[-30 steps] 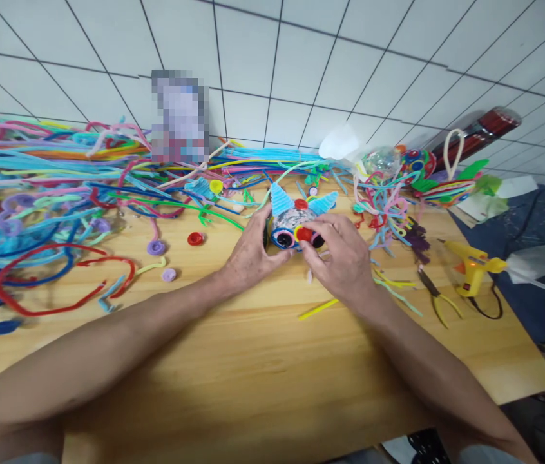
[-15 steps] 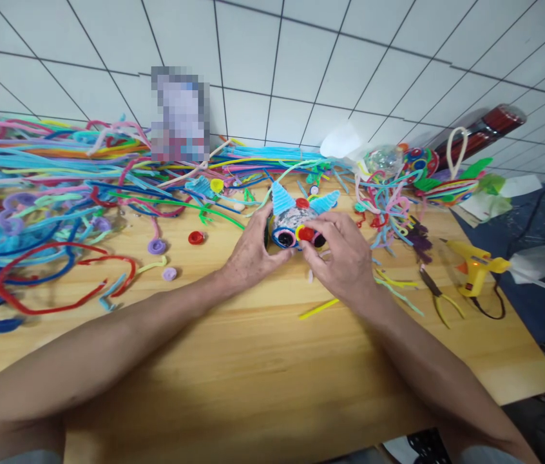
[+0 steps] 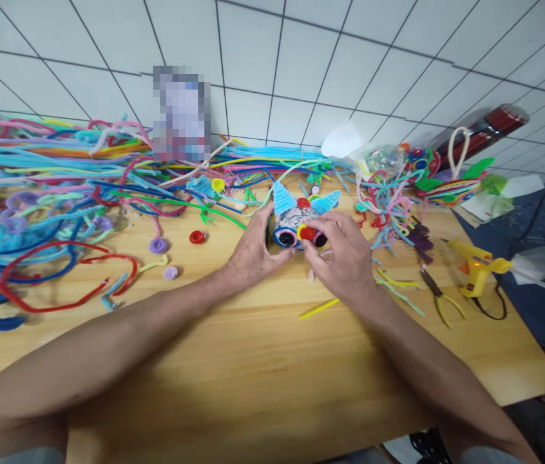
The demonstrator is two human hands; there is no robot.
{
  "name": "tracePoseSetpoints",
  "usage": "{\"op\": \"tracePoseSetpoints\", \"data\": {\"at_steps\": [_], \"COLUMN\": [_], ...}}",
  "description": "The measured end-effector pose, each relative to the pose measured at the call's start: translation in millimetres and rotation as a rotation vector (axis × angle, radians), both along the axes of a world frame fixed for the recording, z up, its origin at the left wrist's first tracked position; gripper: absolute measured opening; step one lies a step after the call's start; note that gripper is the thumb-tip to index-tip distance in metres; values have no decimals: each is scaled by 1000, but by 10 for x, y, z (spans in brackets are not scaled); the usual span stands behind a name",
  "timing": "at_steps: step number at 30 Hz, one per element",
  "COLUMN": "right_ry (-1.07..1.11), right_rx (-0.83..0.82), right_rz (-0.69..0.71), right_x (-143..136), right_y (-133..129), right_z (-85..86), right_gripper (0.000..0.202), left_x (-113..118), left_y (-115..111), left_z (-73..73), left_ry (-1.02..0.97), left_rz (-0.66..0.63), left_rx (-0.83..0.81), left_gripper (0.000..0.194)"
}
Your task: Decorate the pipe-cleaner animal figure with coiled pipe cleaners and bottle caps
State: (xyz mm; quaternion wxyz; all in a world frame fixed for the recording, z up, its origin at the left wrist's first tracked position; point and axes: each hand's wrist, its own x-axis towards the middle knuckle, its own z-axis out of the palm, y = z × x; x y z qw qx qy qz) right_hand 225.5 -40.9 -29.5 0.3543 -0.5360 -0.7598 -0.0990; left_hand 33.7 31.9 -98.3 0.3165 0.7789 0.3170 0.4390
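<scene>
Head camera view, as I watch from afar: a small craft figure (image 3: 296,218) with a silvery-grey top, blue ears (image 3: 284,198) and large, dark, ringed eyes (image 3: 286,239) sits at the middle of a wooden table (image 3: 253,361), its face towards the wearer. The left hand (image 3: 252,251) is closed around its left side, thumb along the lower front, which I take to be a brace so the rounded body cannot roll. The right hand (image 3: 347,258) pinches a round red piece (image 3: 308,234) between thumb and fingers, against the face between the eyes; a fingertip grip like that suits small parts and leaves most of the face in sight. I cannot tell whether the piece is fastened.

Just left of the figure, beyond the left hand, lie a red coil (image 3: 198,237) and a purple coil (image 3: 158,245); farther left, fuzzy stems (image 3: 60,154) spread in a tangled heap. A yellow stem (image 3: 319,309) lies nearer the wearer than the figure. Well to the figure's right are pliers (image 3: 439,298) and a yellow glue gun (image 3: 480,265), probably kept on that side to suit the right hand. Behind the figure rises a tiled wall (image 3: 248,51).
</scene>
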Motion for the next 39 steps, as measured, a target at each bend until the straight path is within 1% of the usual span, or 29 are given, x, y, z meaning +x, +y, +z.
{"op": "tracePoseSetpoints", "data": {"at_steps": [7,12,17,20,23,28,32,39], "right_ry": [-5,60,112,131,156,217,298,440], "right_rx": [16,-28,13,24,10,-1,-32,-137], "right_rz": [8,38,36,28,1,-112,-173,-193], "right_x": [-12,4,13,8,0,-18,-30,-33], "right_y": [-3,-14,5,17,23,37,53,59], "right_z": [12,42,30,1,-32,-96,-152,-259], "right_gripper": [26,34,19,16,17,23,30,39], "left_x": [2,2,-4,-5,-6,-6,-5,-4], "left_y": [2,0,1,7,12,16,20,24], "left_z": [-1,19,16,0,-20,-34,-35,-59], "left_ry": [-4,-12,-4,-5,-8,-21,-33,-29], "left_rz": [-6,-14,-16,-11,-9,-6,-12,0], "left_rx": [11,10,5,7,19,26,19,4], "left_gripper": [87,86,87,88,89,89,89,90]}}
